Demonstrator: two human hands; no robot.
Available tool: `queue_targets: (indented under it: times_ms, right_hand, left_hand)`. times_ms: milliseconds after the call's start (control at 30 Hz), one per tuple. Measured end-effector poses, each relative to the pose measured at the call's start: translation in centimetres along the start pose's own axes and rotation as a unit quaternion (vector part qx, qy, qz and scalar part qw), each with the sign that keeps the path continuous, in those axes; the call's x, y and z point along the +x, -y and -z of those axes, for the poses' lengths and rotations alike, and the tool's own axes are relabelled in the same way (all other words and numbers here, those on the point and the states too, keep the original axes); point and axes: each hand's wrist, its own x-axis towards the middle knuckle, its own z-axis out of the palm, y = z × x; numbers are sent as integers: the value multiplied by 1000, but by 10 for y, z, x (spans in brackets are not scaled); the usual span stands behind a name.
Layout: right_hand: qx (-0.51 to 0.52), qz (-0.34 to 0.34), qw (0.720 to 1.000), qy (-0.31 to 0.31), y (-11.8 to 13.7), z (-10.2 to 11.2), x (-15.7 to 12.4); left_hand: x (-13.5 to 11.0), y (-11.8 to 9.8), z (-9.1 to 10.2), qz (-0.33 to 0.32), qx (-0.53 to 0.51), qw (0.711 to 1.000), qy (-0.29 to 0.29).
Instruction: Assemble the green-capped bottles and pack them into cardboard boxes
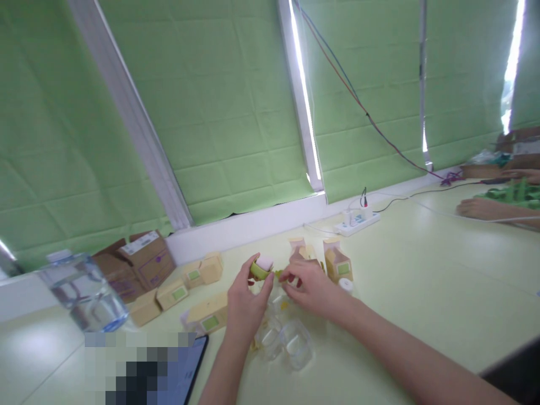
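Well, my left hand (247,295) curls round the small green-and-white piece (262,266) above the desk (405,298) (it looks light and stiff, perhaps slippery, so I'd grip its green band (259,273)). My right hand (311,284) is nearly closed just beside it; whether it pinches anything, I cannot tell.

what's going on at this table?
A person is working bare-handed. The left hand holds up a small green piece with a pale rounded top. The right hand is close beside it, fingers drawn together; whether they grip anything is too blurred to tell. Clear plastic containers sit on the table below the hands, with small yellowish cartons on both sides. At far right, another person's hand rests near some green material.
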Motion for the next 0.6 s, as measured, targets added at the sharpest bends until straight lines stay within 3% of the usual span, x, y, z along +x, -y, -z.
queue_targets:
  times_ms: [133,267,433,600]
  right_hand:
    - [-146,39,985,81,-2,-8,-3]
    - [-218,61,967,116,-1,-13,-4]
    - [-139,58,984,98,0,-11,-6]
    - [-45,28,997,47,1,-2,-4]
  left_hand:
    - [-1,5,-3,-42,53,998,14]
    - [-3,6,-6,-81,71,993,38]
    - [-2,10,-7,-82,48,995,34]
    - [2,16,-7,-37,31,999,2]
